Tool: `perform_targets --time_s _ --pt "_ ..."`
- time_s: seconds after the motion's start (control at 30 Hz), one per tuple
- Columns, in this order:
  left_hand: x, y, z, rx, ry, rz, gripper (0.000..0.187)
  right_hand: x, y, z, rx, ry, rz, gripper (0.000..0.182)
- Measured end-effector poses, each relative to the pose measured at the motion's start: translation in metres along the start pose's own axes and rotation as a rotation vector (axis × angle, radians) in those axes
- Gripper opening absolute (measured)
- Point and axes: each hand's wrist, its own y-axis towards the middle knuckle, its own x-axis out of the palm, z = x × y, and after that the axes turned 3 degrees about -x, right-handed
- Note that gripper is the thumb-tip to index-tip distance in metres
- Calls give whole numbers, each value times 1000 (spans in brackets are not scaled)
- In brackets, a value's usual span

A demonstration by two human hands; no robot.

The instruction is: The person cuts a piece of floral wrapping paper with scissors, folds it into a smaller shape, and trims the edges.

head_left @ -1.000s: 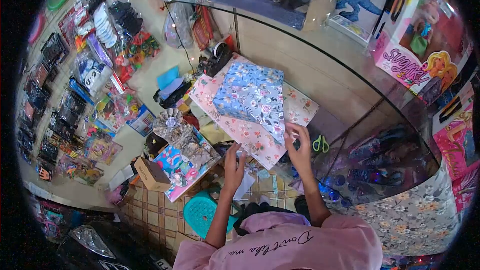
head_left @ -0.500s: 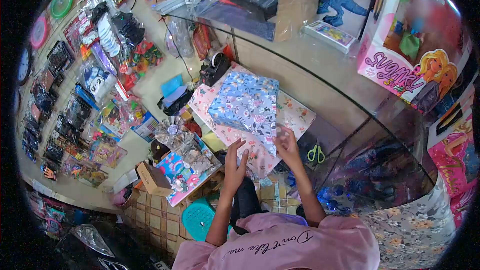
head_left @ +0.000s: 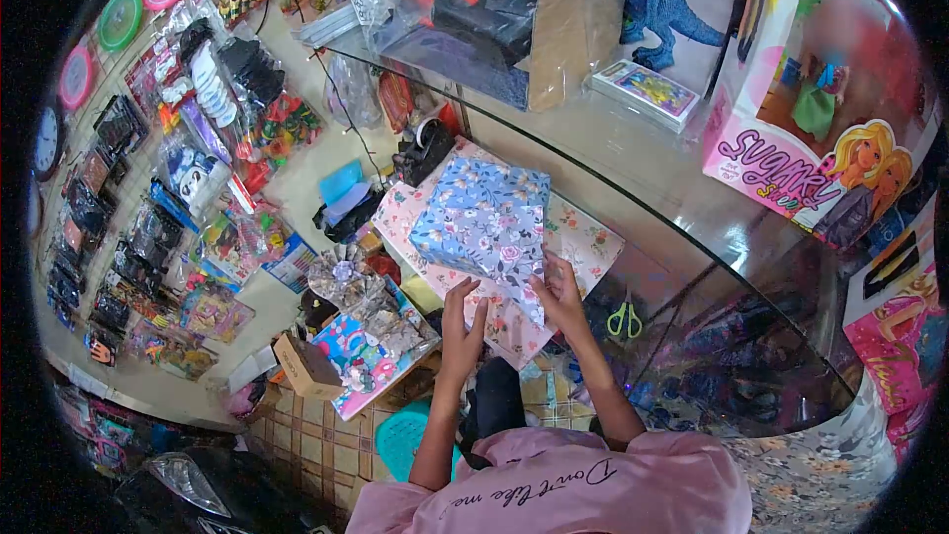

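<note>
A box-shaped parcel in blue floral wrapping paper lies on pink floral sheets. A flap of the blue paper sticks out from the parcel's near side. My right hand is at the flap's right edge, thumb and fingers closed on the paper. By the parcel's near left corner, my left hand is open, thumb and fingers apart, with nothing visible in it. A pair of green-handled scissors lies to the right of my right hand.
Left of the parcel are crumpled grey paper, a colourful flat box and a small brown carton. A glass shelf edge runs behind, carrying toy boxes. A teal stool stands below. Bagged goods hang on the left wall.
The right hand has shifted slightly left and its thumb lies further over the paper flap. The left hand stays almost in place. The camera view has shifted slightly.
</note>
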Motion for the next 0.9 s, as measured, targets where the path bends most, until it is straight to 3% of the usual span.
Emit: perform_targets --time_s 0.07,0.37,0.53,0.63,0.77,0.87,0.9 --pt "-1 1 -3 -2 0 -9 31 -1 1 4 -65 -72 34 51" --pt "6 7 -4 -11 -18 -54 31 -4 -4 -16 209 -45 3 42" --pt "15 16 -11 49 8 -39 31 -5 0 -16 204 74 -55 28" --pt "10 17 -3 -24 15 -56 38 -5 -2 -18 192 132 -59 25" --pt "18 13 -26 -233 -500 41 51 -12 -7 -25 184 168 -125 22" --pt "12 19 -23 -408 -689 78 55 -23 -13 -34 184 224 -188 21" --pt "19 21 -25 -461 -742 204 53 -27 -14 -36 180 243 -208 21"
